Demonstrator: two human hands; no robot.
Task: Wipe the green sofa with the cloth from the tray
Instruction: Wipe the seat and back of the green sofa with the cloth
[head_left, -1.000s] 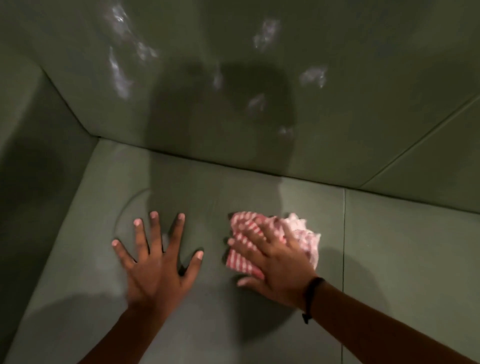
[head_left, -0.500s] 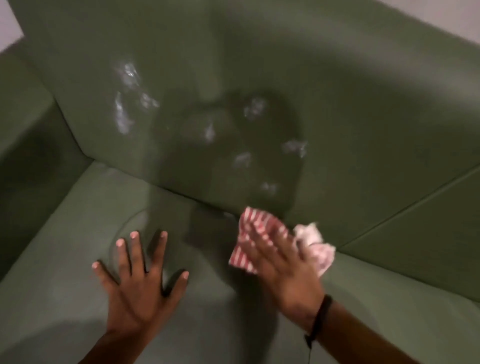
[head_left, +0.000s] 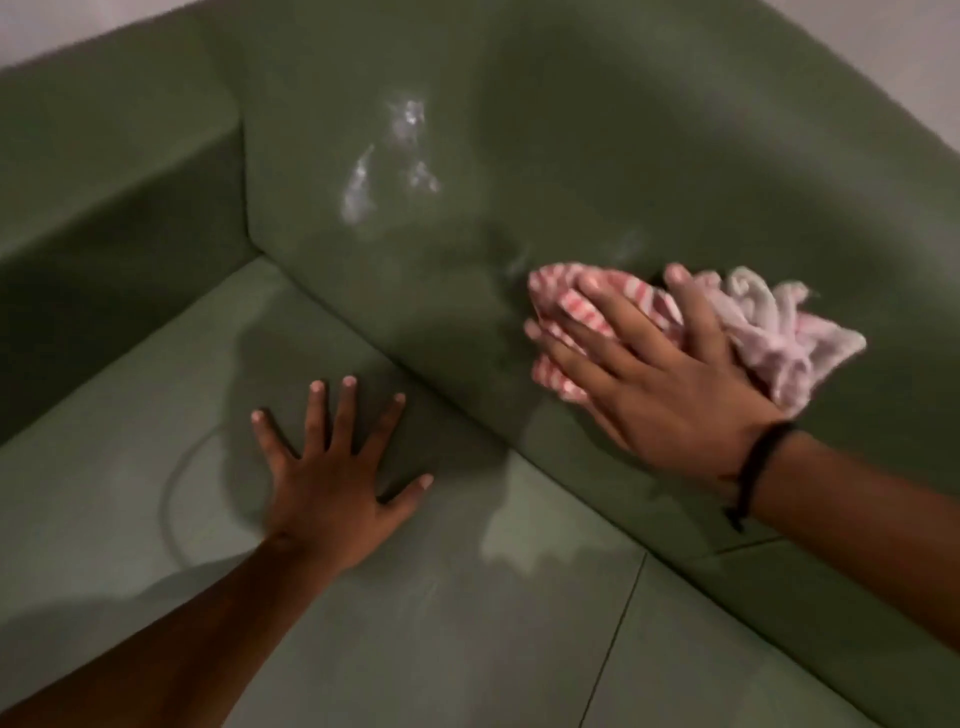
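On the backrest (head_left: 623, 156) of the green sofa (head_left: 857, 597), low and near the seat (head_left: 130, 441): right hand (head_left: 660, 379), fingers spread flat, pressed on the bunched pink striped cloth (head_left: 769, 322), pinning rather than gripping it. Left hand (head_left: 332, 478) splayed open on the seat, empty, propping. Judged partway: white foamy smears (head_left: 389, 161) up and left of the cloth not yet wiped, damp-looking patches on the seat. No tray seen.
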